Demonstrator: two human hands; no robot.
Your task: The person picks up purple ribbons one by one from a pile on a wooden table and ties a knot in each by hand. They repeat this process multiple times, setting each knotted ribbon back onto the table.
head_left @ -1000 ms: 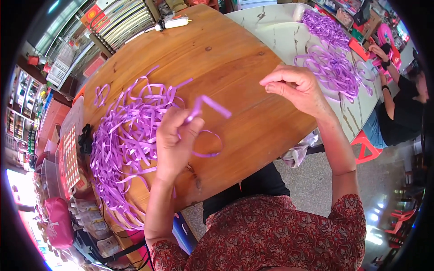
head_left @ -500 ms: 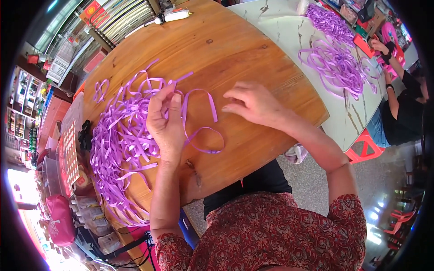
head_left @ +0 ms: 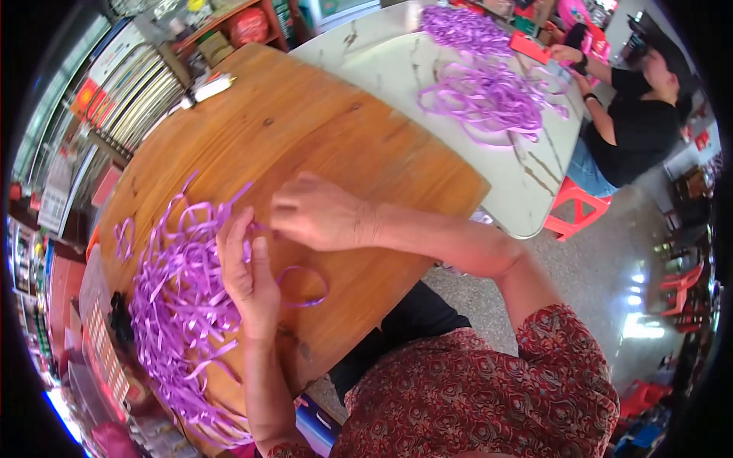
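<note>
A large heap of purple ribbon (head_left: 179, 305) lies on the wooden table, its strips tangled and hanging toward the near left edge. In front of the heap's right side is my left hand (head_left: 250, 282), raised, with purple ribbon between its thumb and fingers. My right hand (head_left: 321, 214) is just beside it, fingers curled toward the left fingertips. A bit of purple shows between the two hands; whether the right fingers pinch it is hidden. One ribbon loop (head_left: 328, 294) rests on the wood below my right hand.
The wooden table (head_left: 366, 145) meets a white marbled table (head_left: 366, 57) carrying more ribbon piles (head_left: 496, 99). A person in black (head_left: 641, 114) sits there on a red stool (head_left: 576, 210), handling a red object (head_left: 529, 47). A white tube-shaped object (head_left: 210, 88) lies at the far edge.
My right hand has come left and its fingers have curled in close to my left hand. The left hand keeps its ribbon. The whole view has turned toward the right.
</note>
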